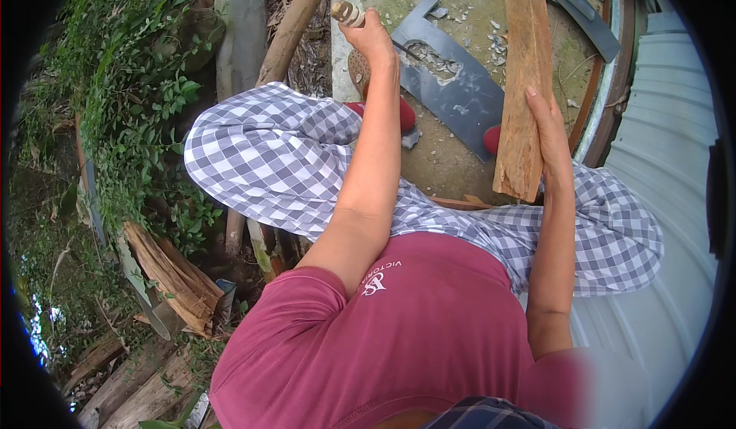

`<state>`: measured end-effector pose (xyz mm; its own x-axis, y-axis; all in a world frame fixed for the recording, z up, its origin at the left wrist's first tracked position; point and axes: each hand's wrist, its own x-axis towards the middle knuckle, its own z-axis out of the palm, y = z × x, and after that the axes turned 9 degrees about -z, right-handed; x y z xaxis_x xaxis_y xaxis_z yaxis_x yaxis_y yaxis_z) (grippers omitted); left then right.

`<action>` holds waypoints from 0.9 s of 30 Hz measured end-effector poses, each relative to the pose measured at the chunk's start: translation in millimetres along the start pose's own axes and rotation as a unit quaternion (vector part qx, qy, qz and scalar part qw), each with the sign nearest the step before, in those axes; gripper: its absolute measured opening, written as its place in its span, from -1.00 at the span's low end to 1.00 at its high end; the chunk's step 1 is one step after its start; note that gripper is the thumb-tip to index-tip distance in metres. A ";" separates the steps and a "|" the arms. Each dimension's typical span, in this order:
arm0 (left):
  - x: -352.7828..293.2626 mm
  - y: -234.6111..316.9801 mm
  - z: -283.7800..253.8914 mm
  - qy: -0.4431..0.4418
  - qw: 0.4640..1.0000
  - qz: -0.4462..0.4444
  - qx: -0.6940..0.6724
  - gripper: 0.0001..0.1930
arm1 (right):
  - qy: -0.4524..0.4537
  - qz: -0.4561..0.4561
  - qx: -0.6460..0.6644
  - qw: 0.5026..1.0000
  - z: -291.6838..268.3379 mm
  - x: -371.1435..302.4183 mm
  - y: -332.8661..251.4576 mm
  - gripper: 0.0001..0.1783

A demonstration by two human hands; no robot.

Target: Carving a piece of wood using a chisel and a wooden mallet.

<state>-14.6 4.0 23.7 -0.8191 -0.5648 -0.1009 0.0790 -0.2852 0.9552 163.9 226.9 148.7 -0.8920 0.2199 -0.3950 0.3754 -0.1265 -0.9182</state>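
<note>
- Wood block [527, 53], long and rough-grained, is in the right hand [548, 126], slanting up over the ground in front of the body; thumb on the near face, other fingers mostly hidden, likely wrapped behind for a firm hold
- Hold sits on the block's lower half, right edge; probably leaves the far part free and lets the weight balance over the wrist
- Left hand [371, 44] is closed on a tool handle [350, 14], butt end poking out above the fist; seems gripped that way to keep the butt exposed and steer the thin dark shaft [402, 49] toward the panel
- Hands are well apart, each clamped on its own piece
- Grey panel [464, 111] lies flat on the concrete [452, 172], between the feet, ragged hole near its upper end; probably flat there for solid backing and easy reach
- Red shoe [491, 139] overlaps the panel's lower end in view, maybe bracing it; cannot tell if it presses
- Pale chips [497, 44] scatter beside the panel and in the hole
- Knees in checked trousers [261, 145] spread wide, likely to give both arms room over the panel
</note>
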 end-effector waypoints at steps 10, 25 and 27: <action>-22.2 -13.7 -10.0 0.138 0.987 -0.071 0.052 -0.65 | -0.016 -0.013 -0.014 1.000 0.8 1.4 6.5 -0.32; -21.0 -16.3 -17.6 0.129 0.989 -0.071 0.031 -0.56 | -0.020 0.000 -0.027 0.999 1.4 1.2 7.0 -0.29; -13.4 -21.3 -24.3 0.136 0.984 -0.104 0.052 -0.58 | -0.018 -0.004 -0.025 1.000 1.6 1.1 6.9 -0.28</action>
<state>8.6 -1.2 -2.0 -0.6278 -0.6934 -0.3536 -0.1438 -0.3432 0.9282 165.1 224.7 142.0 -0.9035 0.1857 -0.3862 0.3785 -0.0769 -0.9224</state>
